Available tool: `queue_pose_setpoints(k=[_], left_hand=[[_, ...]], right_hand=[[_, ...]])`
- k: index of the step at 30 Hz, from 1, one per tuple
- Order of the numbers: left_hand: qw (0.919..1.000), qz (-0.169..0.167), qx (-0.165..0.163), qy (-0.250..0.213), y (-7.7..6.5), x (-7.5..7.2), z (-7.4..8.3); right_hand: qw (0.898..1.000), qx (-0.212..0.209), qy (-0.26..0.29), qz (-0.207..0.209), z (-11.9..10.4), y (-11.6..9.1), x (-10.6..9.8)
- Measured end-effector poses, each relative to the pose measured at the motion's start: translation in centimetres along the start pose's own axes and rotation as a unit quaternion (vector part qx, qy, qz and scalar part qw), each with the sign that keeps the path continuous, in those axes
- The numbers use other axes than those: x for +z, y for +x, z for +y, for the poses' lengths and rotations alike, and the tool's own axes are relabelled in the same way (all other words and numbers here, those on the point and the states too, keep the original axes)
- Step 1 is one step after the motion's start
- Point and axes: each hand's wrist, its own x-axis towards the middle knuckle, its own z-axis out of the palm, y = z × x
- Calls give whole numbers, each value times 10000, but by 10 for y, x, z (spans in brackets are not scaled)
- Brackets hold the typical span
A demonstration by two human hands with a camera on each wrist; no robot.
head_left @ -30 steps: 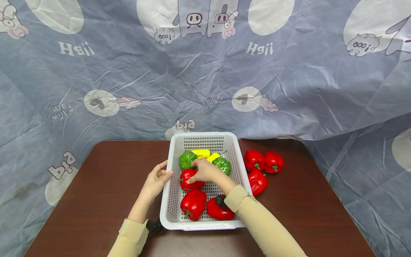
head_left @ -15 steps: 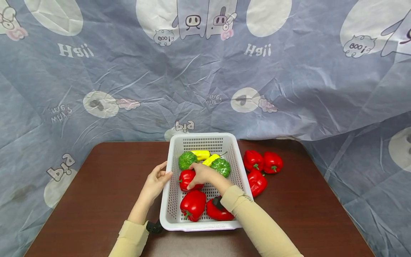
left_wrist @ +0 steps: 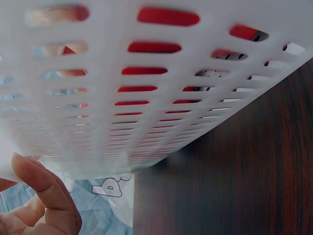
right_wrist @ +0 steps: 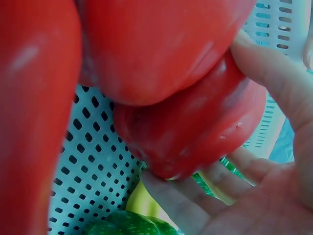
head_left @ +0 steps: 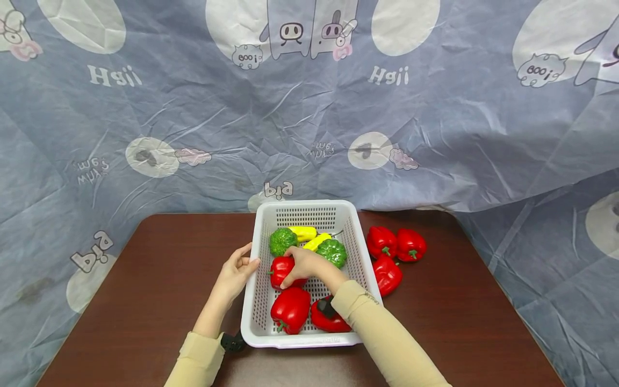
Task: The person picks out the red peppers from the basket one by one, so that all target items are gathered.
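Note:
A white perforated plastic basket [head_left: 300, 341] sits on the table. My left hand [head_left: 235, 275] pinches its left rim, thumb on top and fingers at the outer side; the left wrist view shows curled fingers [left_wrist: 46, 191] by the rim. Inside the basket, my right hand [head_left: 309, 266] grips a red bell pepper [head_left: 279, 269], thumb on the near side and fingers round the far side. That bell pepper [right_wrist: 190, 127] lies against a second red bell pepper [head_left: 291, 309] in front of it. A third red one [head_left: 329, 317] lies front right, partly under my right wrist.
Two green lobed vegetables [head_left: 283, 242] and two yellow peppers [head_left: 303, 233] lie in the basket's back half. Three red bell peppers [head_left: 387, 274] rest on the brown table [head_left: 459, 306] right of the basket. A patterned cloth [head_left: 242, 118] hangs behind.
My right hand has shifted slightly left and nearer, its thumb now lower on the near side of the red bell pepper. My left hand stays at the rim.

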Motion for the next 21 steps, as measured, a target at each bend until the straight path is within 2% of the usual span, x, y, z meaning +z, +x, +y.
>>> queue_pose_setpoints(k=[13, 21], left_hand=[[10000, -65, 55, 36, -2, -2, 1], [10000, -65, 28, 40, -2, -1, 1]], right_hand=[[9979, -7, 646, 111, 5, -6, -6], [9919, -78, 1251, 202, 8, -12, -17]])
